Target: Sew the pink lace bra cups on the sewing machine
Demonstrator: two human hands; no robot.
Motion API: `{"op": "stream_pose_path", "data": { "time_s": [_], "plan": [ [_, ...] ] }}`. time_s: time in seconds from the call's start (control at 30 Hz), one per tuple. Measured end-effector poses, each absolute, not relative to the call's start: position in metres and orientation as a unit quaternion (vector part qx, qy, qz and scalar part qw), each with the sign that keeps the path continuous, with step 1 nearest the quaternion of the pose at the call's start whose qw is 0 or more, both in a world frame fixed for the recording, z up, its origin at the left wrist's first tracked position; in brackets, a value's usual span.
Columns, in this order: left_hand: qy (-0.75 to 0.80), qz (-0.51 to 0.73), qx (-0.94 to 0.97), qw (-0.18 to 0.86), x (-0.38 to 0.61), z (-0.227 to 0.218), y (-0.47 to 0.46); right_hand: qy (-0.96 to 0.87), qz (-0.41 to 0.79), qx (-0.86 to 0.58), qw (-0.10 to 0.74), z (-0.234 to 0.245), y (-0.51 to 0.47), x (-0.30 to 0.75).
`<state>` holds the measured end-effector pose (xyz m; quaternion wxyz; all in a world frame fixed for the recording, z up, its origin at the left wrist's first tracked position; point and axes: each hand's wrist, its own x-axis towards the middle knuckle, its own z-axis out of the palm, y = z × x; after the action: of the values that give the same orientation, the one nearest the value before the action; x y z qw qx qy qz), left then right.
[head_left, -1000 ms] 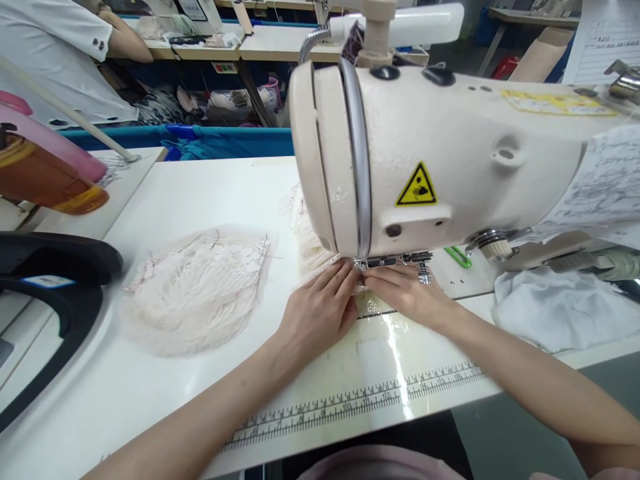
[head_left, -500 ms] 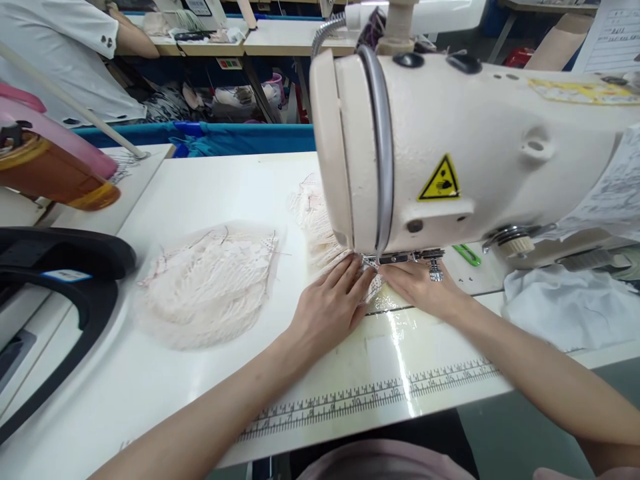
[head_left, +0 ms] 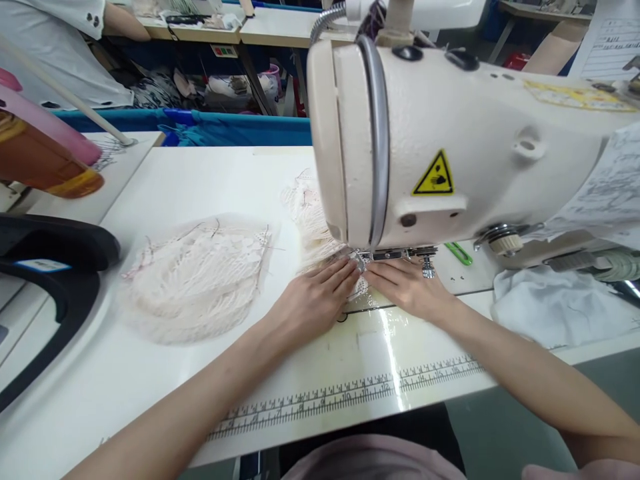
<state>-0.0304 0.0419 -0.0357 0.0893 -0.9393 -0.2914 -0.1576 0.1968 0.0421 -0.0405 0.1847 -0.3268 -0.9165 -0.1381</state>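
Observation:
Cream lace fabric [head_left: 314,217] lies partly under the sewing machine [head_left: 350,147], its far part gathered and wrinkled. My left hand [head_left: 316,293] presses on the lace just left of the presser foot [head_left: 364,255], fingers stretched out and lying flat. From the other side, my right hand [head_left: 407,287] rests by the foot with its fingers extended flat, their tips close to those of the left. A small edge of lace shows between the two hands. The needle point and the fabric directly beneath it are hidden.
Another cream lace piece [head_left: 195,280] lies on the white table at left. A black curved handle [head_left: 55,267] and a tilted amber container [head_left: 45,157] stand beyond it. Right of the machine are a green thread snipper [head_left: 459,253] and white cloth [head_left: 555,307]. Another person's sleeve [head_left: 50,47] appears behind.
The whole view has shifted slightly, so everything sits a little further left and higher. Both hands stay at the presser foot, the left fingers lying a bit flatter on the lace.

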Motion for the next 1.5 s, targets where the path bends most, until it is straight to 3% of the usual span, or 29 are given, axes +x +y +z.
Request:
{"op": "stream_pose_path", "data": {
  "time_s": [0.5,1.3,1.5],
  "plan": [
    [-0.284,-0.18,-0.938,0.081,-0.03,-0.035,0.05,-0.909,-0.153,-0.279,0.268,-0.044,0.043,0.184],
    [-0.33,-0.169,-0.924,0.095,-0.021,-0.036,0.045,-0.908,-0.064,-0.345,0.228,-0.047,0.043,0.187],
    [-0.345,-0.165,-0.918,0.102,-0.017,-0.038,0.043,-0.912,-0.092,-0.347,0.197,-0.041,0.046,0.191]
  ]
}}
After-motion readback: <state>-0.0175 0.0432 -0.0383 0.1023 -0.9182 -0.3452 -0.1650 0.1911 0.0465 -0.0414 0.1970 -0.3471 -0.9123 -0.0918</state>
